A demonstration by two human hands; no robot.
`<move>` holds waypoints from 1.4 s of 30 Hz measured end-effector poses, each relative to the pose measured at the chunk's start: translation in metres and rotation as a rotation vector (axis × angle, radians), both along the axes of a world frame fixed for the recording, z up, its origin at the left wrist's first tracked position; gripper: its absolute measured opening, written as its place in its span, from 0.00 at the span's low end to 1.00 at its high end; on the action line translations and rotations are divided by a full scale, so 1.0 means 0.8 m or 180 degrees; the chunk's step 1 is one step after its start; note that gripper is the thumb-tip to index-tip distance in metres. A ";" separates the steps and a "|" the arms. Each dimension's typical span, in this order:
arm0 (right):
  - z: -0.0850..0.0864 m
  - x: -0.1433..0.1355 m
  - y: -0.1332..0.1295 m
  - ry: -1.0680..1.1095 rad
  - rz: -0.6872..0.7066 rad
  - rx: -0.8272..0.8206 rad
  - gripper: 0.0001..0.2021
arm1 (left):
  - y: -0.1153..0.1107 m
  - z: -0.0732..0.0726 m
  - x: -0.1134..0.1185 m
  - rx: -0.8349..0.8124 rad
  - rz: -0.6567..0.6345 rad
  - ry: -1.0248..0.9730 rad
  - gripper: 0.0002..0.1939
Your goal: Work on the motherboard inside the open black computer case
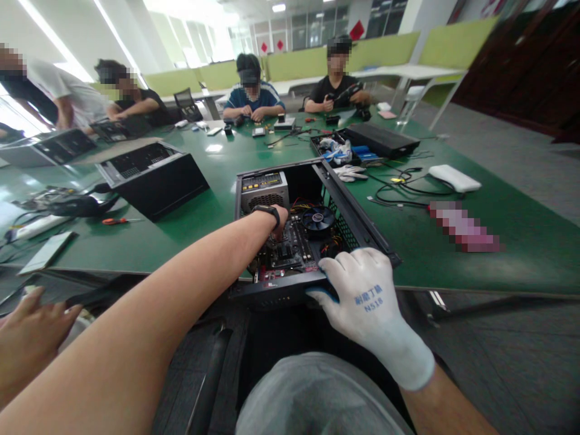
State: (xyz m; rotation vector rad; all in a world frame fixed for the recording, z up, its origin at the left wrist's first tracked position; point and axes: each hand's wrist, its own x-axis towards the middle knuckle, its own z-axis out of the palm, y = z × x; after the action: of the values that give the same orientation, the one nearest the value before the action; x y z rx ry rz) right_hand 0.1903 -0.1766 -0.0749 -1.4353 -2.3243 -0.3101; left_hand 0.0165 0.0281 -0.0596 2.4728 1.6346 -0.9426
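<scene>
Here we are at the green surface (493, 266), and the open computer case (276, 293) sits right at its near edge, interior facing up! The left hand (281, 219), bare, with a dark band (272, 211) at the wrist, is down inside, just beside the power supply (265, 198) and over the motherboard (294, 243); its fingers are hidden behind wrist and hand, so what they grip, if anything, I cannot tell. Over to the right hand (360, 290), in a white glove, and there's a firm grasp, fingers wrapped on the case's near rim at the right corner. Inside, the round black fan (318, 219) lies to the right of the bare hand.

Off to the left, a second case (165, 184) stands tilted, an orange-handled screwdriver (115, 221) close by. Out right we have tangled black cables (394, 196), a white pouch (454, 178) and a blurred-out red packet (464, 228); a pale glove (351, 173) lies just past the case. Across the surface, a person in a blue top (254, 99) works over small parts, and at far left there's a co-worker's hand (40, 320)
</scene>
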 end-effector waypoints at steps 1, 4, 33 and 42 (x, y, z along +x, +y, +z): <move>0.000 0.000 0.000 -0.0008 -0.0004 -0.0006 0.17 | -0.001 0.001 0.000 0.0001 0.0006 -0.0001 0.35; -0.001 0.000 0.000 -0.0022 -0.0003 0.0007 0.17 | -0.005 0.004 0.002 -0.0005 -0.0028 0.0028 0.34; 0.004 -0.002 0.001 0.0023 0.0029 0.0105 0.16 | -0.005 0.004 0.002 -0.0036 -0.0095 0.0093 0.28; -0.001 0.001 0.001 0.0013 0.0028 0.0095 0.17 | -0.001 0.003 0.000 0.0028 -0.0064 -0.0089 0.33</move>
State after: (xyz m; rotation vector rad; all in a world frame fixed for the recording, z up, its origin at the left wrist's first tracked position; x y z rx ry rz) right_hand 0.1912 -0.1758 -0.0754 -1.4101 -2.3123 -0.3375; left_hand 0.0164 0.0270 -0.0569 2.5011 1.6123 -0.9007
